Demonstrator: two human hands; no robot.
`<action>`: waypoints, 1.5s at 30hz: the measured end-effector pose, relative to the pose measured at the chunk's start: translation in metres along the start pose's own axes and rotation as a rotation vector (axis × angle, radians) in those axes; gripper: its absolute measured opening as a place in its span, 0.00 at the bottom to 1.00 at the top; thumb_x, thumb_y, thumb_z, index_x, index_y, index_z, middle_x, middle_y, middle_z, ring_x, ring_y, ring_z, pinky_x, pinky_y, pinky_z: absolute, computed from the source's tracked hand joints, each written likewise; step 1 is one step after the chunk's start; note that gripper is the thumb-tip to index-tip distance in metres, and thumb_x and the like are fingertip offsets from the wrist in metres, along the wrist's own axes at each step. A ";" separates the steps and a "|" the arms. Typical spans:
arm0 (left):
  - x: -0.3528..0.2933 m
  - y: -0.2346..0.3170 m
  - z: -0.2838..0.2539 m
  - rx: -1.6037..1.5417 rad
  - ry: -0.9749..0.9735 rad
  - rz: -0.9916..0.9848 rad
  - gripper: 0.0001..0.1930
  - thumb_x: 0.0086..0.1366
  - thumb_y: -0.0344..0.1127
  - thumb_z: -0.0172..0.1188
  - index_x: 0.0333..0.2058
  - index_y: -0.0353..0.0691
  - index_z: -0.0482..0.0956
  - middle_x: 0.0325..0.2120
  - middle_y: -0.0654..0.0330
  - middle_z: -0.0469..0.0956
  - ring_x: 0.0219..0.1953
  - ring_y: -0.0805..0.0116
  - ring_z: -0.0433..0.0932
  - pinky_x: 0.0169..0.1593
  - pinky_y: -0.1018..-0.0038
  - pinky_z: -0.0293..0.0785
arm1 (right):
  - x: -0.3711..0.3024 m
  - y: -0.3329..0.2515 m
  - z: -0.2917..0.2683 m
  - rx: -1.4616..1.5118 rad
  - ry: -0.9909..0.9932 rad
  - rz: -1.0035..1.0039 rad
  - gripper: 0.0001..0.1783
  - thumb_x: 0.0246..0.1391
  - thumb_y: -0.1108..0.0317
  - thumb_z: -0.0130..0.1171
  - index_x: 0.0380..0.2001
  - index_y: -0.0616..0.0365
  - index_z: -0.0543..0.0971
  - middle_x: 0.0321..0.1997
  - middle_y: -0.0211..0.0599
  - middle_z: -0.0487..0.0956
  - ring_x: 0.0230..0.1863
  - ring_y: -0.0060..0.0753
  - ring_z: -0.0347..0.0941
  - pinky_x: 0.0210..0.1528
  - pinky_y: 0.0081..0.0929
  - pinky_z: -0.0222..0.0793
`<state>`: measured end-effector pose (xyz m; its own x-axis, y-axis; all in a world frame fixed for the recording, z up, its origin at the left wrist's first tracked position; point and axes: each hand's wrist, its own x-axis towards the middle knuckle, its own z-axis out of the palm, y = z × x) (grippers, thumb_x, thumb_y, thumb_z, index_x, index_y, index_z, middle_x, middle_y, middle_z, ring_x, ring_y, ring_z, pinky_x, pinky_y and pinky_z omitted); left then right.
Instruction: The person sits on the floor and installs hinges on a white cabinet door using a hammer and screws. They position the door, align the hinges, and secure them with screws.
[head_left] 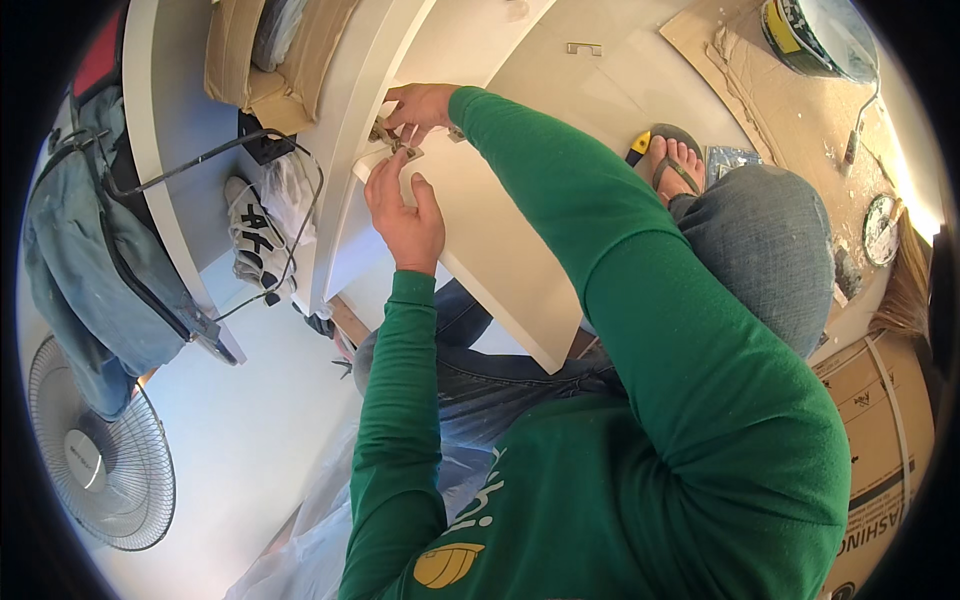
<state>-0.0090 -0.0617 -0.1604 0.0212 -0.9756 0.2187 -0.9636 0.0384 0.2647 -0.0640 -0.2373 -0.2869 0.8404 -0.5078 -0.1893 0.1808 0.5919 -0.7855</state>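
Note:
A white cabinet door panel point(480, 240) stands out from the cabinet's side frame point(365, 110). At the panel's upper corner is a metal hinge point(408, 152), partly covered by my fingers. My left hand point(408, 215) lies along the panel edge, its fingers stretched toward the hinge and thumb apart. Just above it, my right hand point(425, 104) reaches across with fingers bent together at the hinge area. Whatever those fingers pinch is too small and hidden to make out. Both arms wear green sleeves.
On the left, jeans point(90, 250) hang near a wire hanger point(310, 210), above a fan point(95, 455). A sneaker point(255, 235) and open cardboard box point(225, 60) sit in the shelving. A paint bucket point(825, 40) stands on cardboard sheeting, right. My sandaled foot point(678, 165) is beside a yellow-black tool point(638, 148).

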 end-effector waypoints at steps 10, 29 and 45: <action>0.000 -0.003 0.001 -0.019 0.018 -0.016 0.18 0.69 0.27 0.60 0.56 0.35 0.82 0.55 0.48 0.82 0.61 0.47 0.76 0.66 0.56 0.70 | 0.021 0.013 0.008 -0.024 0.275 -0.060 0.19 0.60 0.54 0.68 0.39 0.61 0.88 0.33 0.42 0.87 0.32 0.32 0.85 0.41 0.30 0.87; 0.000 -0.004 0.000 -0.053 0.004 -0.022 0.20 0.67 0.27 0.60 0.58 0.34 0.81 0.54 0.45 0.82 0.62 0.45 0.75 0.66 0.53 0.70 | 0.048 0.007 -0.002 -0.441 0.217 -0.154 0.25 0.60 0.49 0.64 0.21 0.59 0.88 0.22 0.34 0.87 0.24 0.28 0.87 0.34 0.26 0.83; 0.002 0.000 0.002 -0.082 0.013 -0.055 0.20 0.67 0.26 0.60 0.57 0.34 0.81 0.55 0.46 0.81 0.62 0.45 0.74 0.66 0.54 0.70 | 0.031 0.011 0.024 -0.610 0.513 -0.195 0.20 0.57 0.49 0.66 0.30 0.55 0.91 0.29 0.44 0.88 0.34 0.49 0.87 0.46 0.42 0.84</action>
<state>-0.0094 -0.0645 -0.1619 0.0770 -0.9738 0.2139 -0.9360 0.0034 0.3521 -0.0235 -0.2314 -0.2876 0.4581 -0.8769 -0.1458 -0.1344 0.0938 -0.9865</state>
